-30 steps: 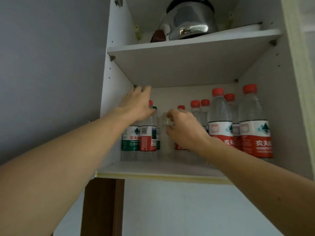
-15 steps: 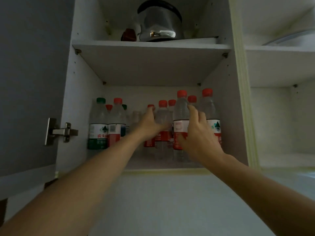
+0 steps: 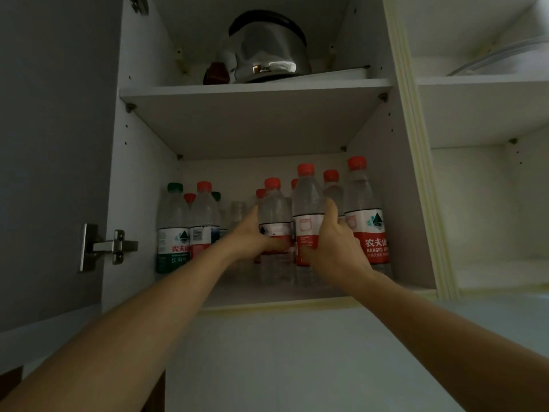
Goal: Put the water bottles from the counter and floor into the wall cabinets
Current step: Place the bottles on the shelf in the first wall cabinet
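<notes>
Two bare arms reach up from the bottom corners into an open wall cabinet (image 3: 416, 203) at centre frame. The left hand (image 3: 249, 236) wraps its fingers round a red-capped bottle (image 3: 274, 209), and the right hand (image 3: 332, 242) grips a taller bottle (image 3: 307, 200) just beside it, both on the lower shelf (image 3: 267, 292). More bottles stand left and right of them, and a steel kettle (image 3: 267, 52) sits on the shelf above.

Eight red-capped bottles (image 3: 367, 215), two green-capped bottles (image 3: 173, 227), one kettle (image 3: 267, 52), two hands (image 3: 335, 248).
</notes>
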`<state>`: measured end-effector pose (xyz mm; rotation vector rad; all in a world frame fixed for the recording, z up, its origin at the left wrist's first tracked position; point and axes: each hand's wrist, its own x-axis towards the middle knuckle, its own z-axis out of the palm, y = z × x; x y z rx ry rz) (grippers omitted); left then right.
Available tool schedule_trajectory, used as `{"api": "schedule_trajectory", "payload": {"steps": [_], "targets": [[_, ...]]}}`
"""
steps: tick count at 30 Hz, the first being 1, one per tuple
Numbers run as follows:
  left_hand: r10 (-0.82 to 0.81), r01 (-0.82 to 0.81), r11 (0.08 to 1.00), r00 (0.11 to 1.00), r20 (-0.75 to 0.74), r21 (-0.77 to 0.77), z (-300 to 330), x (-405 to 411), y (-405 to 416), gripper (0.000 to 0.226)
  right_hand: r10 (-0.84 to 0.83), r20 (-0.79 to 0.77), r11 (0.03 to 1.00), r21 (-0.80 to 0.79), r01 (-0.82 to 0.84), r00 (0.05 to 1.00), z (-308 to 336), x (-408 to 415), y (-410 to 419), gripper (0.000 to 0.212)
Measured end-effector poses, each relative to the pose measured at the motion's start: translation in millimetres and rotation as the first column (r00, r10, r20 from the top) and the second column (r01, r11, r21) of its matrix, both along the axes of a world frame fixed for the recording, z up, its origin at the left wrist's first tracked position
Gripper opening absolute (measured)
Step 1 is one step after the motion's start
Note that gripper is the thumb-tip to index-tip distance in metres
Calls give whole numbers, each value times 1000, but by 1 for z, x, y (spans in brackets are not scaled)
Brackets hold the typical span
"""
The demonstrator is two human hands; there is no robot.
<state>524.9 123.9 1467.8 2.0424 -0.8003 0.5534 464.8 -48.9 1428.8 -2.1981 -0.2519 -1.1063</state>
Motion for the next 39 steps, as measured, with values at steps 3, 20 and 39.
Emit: {"api": "schedule_trajectory", "payload": {"steps": [3,20,39], "targets": [[70,-70,997,998,-7,11,2,-5,19,90,96,-69,995,46,-93,993,6,6,-1,88],[457,-516,839,841,288,175,14,-5,53,147,244,-283,969,27,-247,927,26,66,40,62],[456,-786,455,610,648,418,30,52,77,127,283,-256,958,23,-287,924,23,88,40,59]]}}
